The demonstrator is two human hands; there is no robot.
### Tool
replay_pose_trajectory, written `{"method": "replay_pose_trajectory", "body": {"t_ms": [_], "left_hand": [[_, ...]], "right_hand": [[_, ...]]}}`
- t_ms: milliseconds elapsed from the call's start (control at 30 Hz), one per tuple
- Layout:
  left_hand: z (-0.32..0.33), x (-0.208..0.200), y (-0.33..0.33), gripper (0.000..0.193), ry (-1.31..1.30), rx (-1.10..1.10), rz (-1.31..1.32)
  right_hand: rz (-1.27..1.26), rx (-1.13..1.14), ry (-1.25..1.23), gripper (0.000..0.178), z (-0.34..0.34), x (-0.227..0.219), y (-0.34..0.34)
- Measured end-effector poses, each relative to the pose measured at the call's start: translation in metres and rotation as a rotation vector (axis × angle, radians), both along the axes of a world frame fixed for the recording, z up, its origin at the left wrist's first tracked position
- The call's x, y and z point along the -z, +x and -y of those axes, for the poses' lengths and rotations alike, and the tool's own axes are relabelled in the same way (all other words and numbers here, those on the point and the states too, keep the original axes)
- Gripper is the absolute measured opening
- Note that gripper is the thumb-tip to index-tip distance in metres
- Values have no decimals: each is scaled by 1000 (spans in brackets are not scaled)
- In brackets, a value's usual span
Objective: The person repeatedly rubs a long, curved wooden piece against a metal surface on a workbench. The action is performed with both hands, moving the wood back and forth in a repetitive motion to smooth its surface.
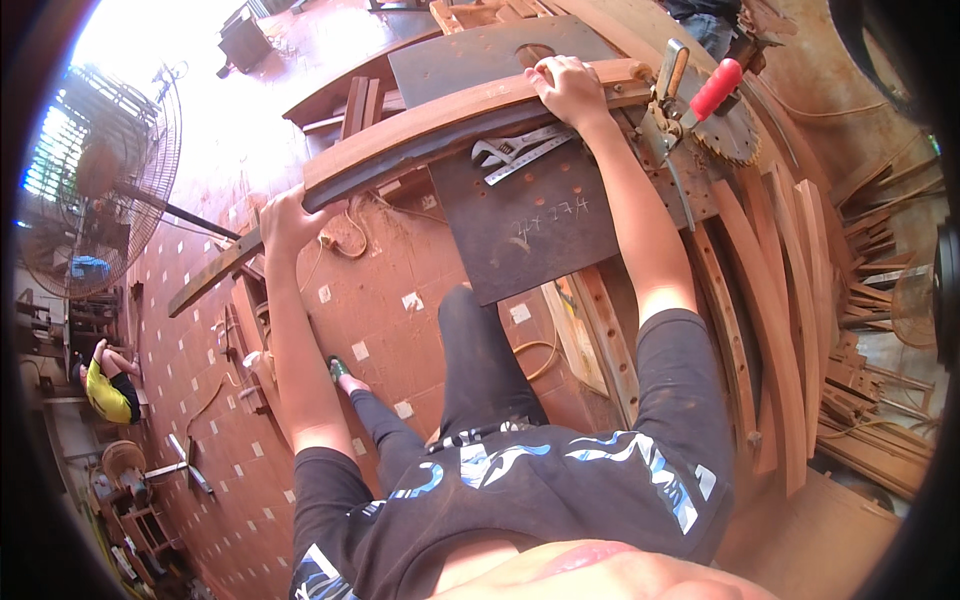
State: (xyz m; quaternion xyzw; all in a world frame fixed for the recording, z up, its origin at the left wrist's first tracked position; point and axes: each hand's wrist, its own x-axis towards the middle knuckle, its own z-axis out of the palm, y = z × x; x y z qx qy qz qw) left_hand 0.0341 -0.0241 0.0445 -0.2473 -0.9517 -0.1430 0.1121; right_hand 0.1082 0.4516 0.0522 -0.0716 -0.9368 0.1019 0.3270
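A long, slightly curved reddish-brown wooden board (430,132) lies slantwise across the machine table (520,240). My left hand (287,222) grips its left end, thumb along the near side; the fingers are partly hidden. My right hand (570,90) is closed over the board near its right end, with fingers curled over the top. Just beyond that end stands a round toothed saw blade (738,135), beside a clamp with a red handle (717,88). On the dark metal tabletop, nearer me, lie an adjustable wrench (500,150) and a steel ruler (530,153).
Long curved wooden pieces (770,300) lean at the right. A narrow dark wooden bar (215,277) juts out past my left hand. A large fan (100,180) stands at the left. Cables (345,240) lie on the tiled floor. A person in yellow (108,390) sits far left.
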Motion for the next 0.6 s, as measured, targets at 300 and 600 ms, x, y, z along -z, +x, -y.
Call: {"method": "replay_pose_trajectory", "body": {"t_ms": [300, 600], "left_hand": [[2, 7, -4, 80, 48, 24, -5], [-4, -4, 5, 84, 33, 47, -113]], "right_hand": [[43, -35, -11, 41, -3, 8, -12], [96, -43, 0, 39, -4, 8, -5]]}}
